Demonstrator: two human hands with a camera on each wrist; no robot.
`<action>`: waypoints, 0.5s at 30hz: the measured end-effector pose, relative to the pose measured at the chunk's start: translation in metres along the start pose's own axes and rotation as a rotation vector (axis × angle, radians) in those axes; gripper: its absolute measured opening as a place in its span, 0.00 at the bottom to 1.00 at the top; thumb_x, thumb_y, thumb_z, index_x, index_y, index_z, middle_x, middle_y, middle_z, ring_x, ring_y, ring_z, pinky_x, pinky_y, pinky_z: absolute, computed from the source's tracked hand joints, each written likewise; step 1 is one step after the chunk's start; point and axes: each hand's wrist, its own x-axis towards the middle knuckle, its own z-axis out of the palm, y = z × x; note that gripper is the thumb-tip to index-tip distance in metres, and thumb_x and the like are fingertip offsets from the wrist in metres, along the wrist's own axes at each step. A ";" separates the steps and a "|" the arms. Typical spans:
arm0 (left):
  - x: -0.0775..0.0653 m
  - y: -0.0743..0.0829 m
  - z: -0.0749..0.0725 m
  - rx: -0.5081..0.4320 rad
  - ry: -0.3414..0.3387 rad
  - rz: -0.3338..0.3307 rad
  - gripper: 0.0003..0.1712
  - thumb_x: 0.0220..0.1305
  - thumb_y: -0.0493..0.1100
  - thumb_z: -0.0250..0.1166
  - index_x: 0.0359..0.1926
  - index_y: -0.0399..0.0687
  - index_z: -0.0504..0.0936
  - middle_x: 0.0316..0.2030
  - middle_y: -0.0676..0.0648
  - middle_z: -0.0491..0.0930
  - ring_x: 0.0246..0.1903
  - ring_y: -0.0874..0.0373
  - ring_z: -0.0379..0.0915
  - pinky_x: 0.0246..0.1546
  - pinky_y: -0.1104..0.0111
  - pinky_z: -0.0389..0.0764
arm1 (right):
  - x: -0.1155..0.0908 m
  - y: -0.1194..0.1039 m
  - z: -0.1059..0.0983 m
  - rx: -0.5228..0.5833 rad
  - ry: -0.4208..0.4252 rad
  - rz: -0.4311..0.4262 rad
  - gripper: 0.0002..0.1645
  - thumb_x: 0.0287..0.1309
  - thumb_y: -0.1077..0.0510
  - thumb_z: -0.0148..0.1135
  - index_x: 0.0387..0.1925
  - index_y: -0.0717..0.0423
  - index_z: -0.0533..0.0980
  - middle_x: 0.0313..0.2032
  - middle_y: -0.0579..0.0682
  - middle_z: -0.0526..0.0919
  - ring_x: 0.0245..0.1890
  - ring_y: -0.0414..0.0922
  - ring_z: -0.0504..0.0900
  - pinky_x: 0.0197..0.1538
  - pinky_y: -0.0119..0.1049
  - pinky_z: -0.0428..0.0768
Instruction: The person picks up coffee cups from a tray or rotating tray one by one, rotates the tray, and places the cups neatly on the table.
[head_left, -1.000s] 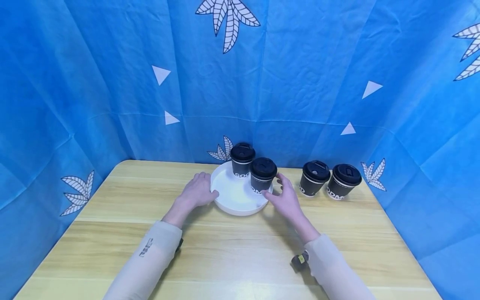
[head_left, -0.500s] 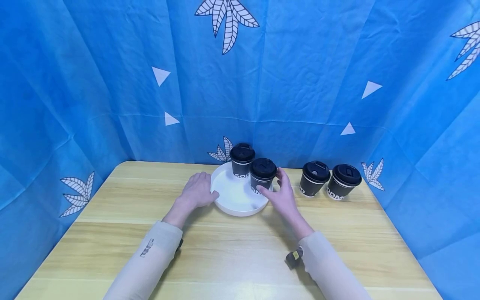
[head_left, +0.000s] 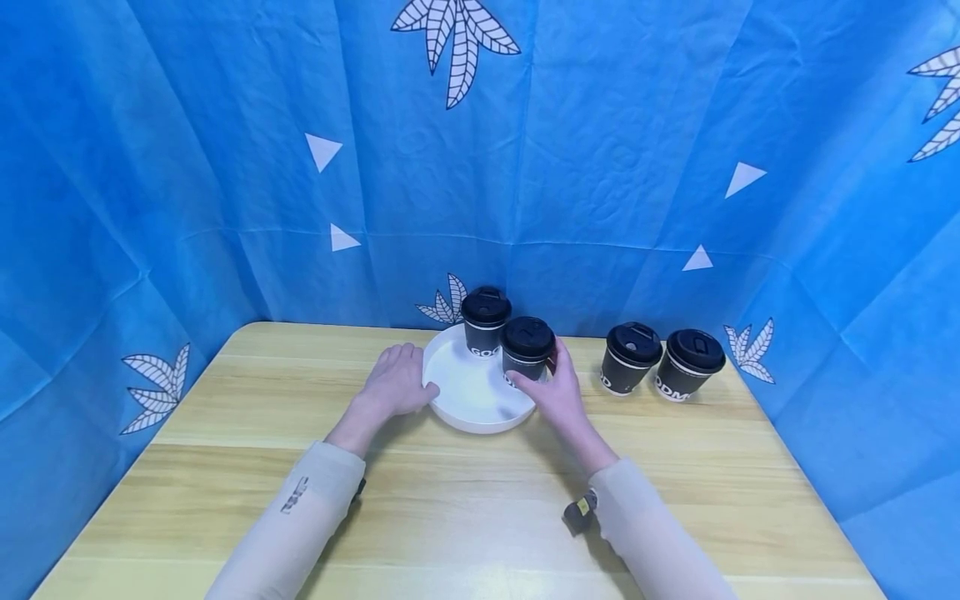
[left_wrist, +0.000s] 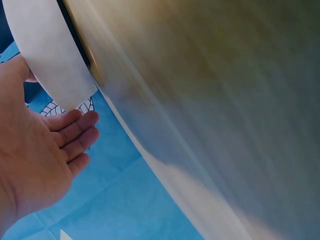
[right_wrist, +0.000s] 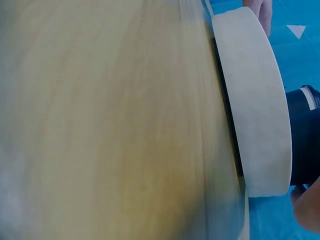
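Your right hand (head_left: 557,400) curls thumb and fingers round the front cup (head_left: 525,363), on the white tray (head_left: 471,402) at frame centre; your left hand (head_left: 395,381) pinches the tray's rim. Likely light and crushable, the cup wants gentle mid-body pressure.

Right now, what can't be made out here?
Head: what the cups hold; black lids cover them.
Head: part of rear cup; front cup overlaps.
Right wrist: most of the right hand; cut off by right edge.
Left wrist: thumb tip of the left hand; tray hides it.
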 end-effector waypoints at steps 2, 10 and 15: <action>0.000 0.000 0.000 0.002 0.002 0.004 0.43 0.63 0.58 0.62 0.65 0.27 0.69 0.55 0.35 0.73 0.58 0.39 0.65 0.72 0.49 0.61 | 0.002 0.001 0.001 -0.003 0.008 0.007 0.64 0.50 0.52 0.83 0.80 0.56 0.53 0.76 0.57 0.63 0.75 0.56 0.64 0.78 0.47 0.60; 0.000 0.000 0.000 0.017 -0.011 0.004 0.43 0.63 0.59 0.62 0.65 0.27 0.68 0.57 0.34 0.73 0.59 0.39 0.65 0.72 0.48 0.61 | 0.006 0.002 0.005 -0.036 0.032 0.043 0.62 0.50 0.50 0.82 0.79 0.55 0.56 0.74 0.57 0.67 0.74 0.54 0.66 0.77 0.48 0.61; 0.000 0.001 -0.002 0.014 -0.020 -0.002 0.43 0.63 0.58 0.62 0.66 0.27 0.68 0.57 0.34 0.73 0.58 0.39 0.64 0.72 0.49 0.61 | 0.007 0.001 0.005 -0.041 0.034 0.053 0.61 0.49 0.51 0.82 0.79 0.55 0.57 0.73 0.57 0.67 0.74 0.54 0.65 0.77 0.49 0.60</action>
